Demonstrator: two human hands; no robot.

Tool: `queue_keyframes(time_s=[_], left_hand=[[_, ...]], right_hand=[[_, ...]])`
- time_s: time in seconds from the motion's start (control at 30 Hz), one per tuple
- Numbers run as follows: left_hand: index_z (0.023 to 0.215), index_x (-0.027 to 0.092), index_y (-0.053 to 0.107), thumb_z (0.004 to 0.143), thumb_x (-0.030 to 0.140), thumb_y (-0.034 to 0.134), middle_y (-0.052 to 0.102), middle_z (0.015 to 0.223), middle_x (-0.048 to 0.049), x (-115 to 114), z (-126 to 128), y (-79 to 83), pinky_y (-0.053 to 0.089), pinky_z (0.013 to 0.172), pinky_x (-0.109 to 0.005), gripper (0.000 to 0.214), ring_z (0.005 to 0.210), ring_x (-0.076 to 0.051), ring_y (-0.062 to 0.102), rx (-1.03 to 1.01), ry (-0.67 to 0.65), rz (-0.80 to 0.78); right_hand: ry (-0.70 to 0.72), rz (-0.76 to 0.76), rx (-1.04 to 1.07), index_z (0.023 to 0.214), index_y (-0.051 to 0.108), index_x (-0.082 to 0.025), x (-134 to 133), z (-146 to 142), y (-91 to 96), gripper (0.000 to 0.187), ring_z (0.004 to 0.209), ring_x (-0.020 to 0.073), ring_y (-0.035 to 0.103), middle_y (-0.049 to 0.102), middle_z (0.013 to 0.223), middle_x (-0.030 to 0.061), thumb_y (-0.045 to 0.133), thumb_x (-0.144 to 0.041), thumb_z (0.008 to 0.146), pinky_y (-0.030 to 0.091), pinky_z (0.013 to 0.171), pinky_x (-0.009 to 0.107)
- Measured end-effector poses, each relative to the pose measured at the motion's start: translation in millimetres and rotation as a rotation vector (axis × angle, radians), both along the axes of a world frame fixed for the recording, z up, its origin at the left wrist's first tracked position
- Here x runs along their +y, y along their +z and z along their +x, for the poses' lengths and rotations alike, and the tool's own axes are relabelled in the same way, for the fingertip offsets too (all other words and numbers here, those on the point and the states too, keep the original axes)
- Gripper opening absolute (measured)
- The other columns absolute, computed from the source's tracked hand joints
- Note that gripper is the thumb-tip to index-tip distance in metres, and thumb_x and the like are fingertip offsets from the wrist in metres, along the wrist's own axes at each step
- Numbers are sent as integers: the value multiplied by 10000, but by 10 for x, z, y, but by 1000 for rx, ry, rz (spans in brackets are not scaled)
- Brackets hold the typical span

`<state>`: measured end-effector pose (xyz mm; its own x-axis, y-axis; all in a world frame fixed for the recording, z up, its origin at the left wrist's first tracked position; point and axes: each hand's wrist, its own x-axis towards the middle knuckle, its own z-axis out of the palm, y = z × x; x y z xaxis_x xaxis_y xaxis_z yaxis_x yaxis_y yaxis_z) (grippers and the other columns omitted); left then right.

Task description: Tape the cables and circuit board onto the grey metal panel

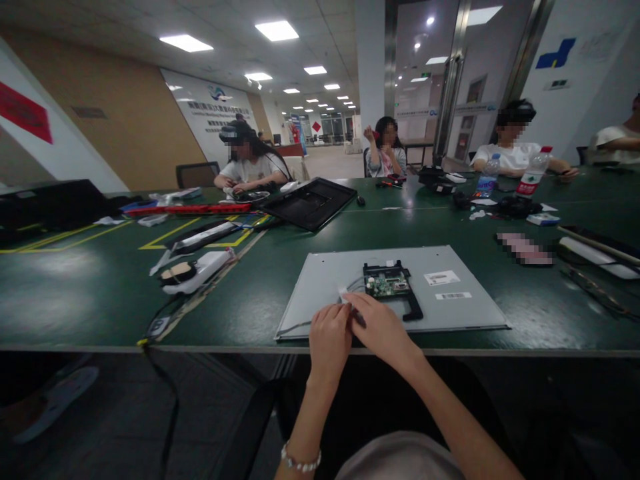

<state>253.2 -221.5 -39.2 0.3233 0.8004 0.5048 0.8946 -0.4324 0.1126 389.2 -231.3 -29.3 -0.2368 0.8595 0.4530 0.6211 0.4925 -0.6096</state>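
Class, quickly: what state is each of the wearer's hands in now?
Left hand: fingers curled over the grey panel; any grip cannot be told.
Right hand: fingers bent beside a small white piece; any grip cannot be told.

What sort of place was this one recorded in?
Probably an office used as a shared workroom: a long green table carries a bare display panel with a circuit board on its back, and a large lettered sign hangs behind.

On the green table, two bottles are set before a seated person, a black mouse is placed farther left, and ceiling lights are lit overhead.
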Motion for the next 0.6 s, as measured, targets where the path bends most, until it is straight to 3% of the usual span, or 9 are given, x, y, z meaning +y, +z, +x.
queue_keyframes(time_s=[0.13,0.4,0.6], left_hand=[[983,196,682,849,78,471,718,994,-89,35,4,-74,458,906,-408,277,988,-242,630,-139,-30,27],[1062,195,663,853,115,467,704,1121,-72,26,-67,-81,382,1070,-450,298,1106,-217,615,-295,-82,4],[1071,192,634,904,159,432,693,1109,-76,37,-114,-82,428,1051,-430,265,1099,-208,607,-498,-60,48]], right_hand=[[-7,-5,-8,1267,582,-162,16,-3,-67,360,1146,210,588,655,1204,109,463,-169,928,469,1009,363],[-28,4,-30,1362,509,-189,-43,13,-91,409,1152,215,567,635,1244,96,437,-190,960,463,1007,382],[-28,64,-71,1265,587,-174,-40,20,-127,344,1146,224,558,652,1209,94,450,-162,950,459,1019,400]])
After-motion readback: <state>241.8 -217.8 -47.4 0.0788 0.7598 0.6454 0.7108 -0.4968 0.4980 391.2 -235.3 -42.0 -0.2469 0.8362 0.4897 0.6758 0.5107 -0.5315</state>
